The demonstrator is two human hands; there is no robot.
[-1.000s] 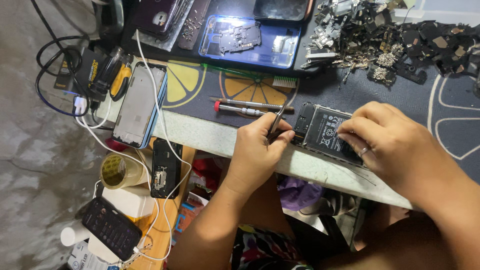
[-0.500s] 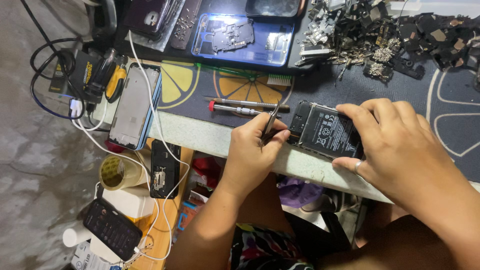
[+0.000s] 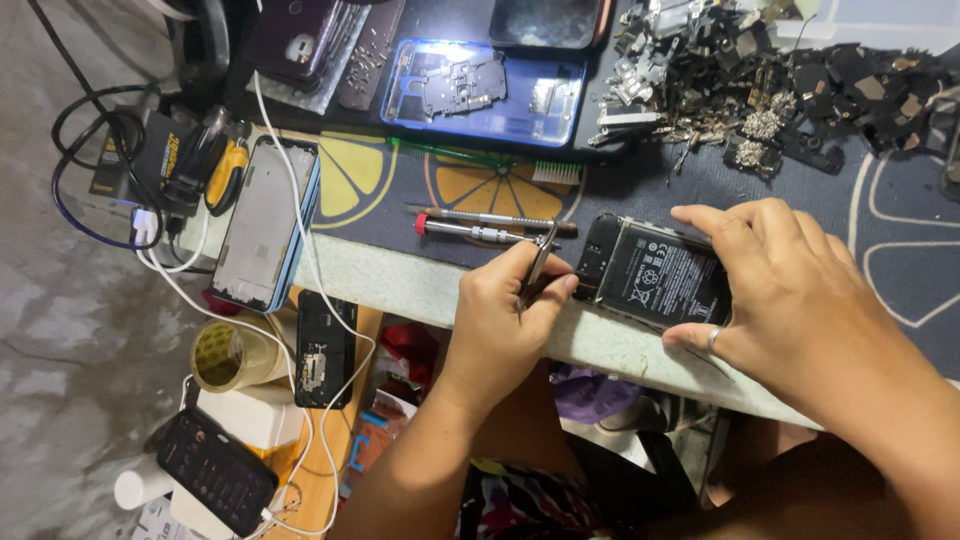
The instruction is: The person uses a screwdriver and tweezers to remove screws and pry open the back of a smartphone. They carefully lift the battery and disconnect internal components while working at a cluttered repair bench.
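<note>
Here, opened phone [image 3: 655, 275] (battery inside)

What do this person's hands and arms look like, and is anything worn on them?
Both forearms are bare, with no sleeves, gloves or watch in view. The right hand wears a plain silver-coloured ring on one finger. The left hand shows no ring.

Bare mat [image 3: 880, 250] right of opened phone [image 3: 655, 275]: free passage. Far side blocked by scrap-parts pile [image 3: 760, 90]; left by two screwdrivers [image 3: 490, 225] and white cable [image 3: 300, 220].
</note>
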